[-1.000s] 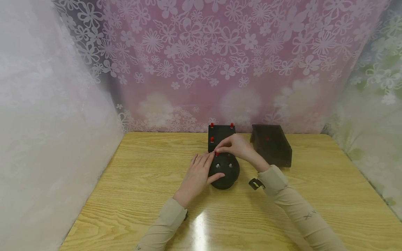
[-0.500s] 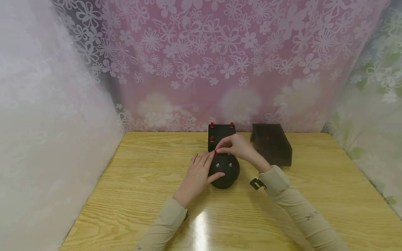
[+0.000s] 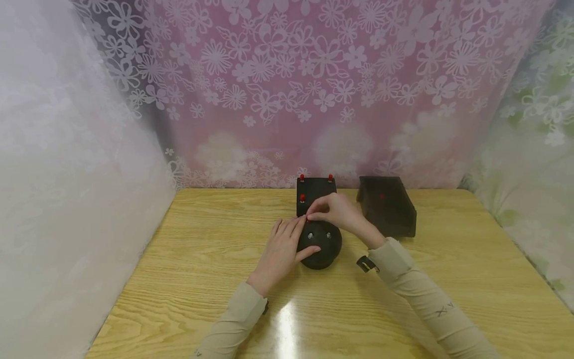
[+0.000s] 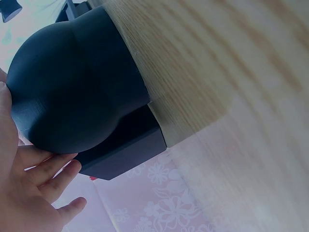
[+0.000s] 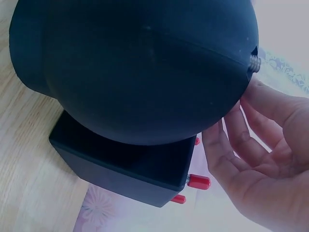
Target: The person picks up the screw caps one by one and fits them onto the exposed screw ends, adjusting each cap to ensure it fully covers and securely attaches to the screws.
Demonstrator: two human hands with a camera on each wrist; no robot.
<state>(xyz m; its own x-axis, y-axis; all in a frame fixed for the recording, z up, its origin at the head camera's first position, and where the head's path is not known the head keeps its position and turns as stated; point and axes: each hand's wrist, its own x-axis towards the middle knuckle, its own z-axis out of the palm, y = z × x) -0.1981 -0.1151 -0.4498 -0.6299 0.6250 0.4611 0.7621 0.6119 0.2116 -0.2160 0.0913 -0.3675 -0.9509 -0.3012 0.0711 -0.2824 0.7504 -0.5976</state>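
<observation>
A black, ball-shaped block (image 3: 329, 254) stands on the table, with two bare metal bolts (image 3: 311, 235) showing on its top face. My left hand (image 3: 280, 252) lies along its left side, thumb across the top and fingers nearly straight. At the ball's far edge my right hand (image 3: 338, 212) pinches a small red cap (image 3: 308, 220) between thumb and forefinger; the fingers mostly cover it. In the right wrist view a threaded bolt end (image 5: 255, 64) sticks out beside the fingertips. Directly behind the ball is a black rectangular block (image 3: 319, 187) bearing several red caps (image 3: 302, 198).
A dark, see-through bin (image 3: 387, 209) stands at the back right, with a small red spot (image 3: 382, 196) showing inside. The wooden table (image 3: 215, 239) ends at a pink flowered curtain (image 3: 287, 99). Pale curtains hang on both sides.
The red cap shows less between the right fingertips and the ball than a second ago. The left hand keeps its place, and the blocks have not visibly moved.
</observation>
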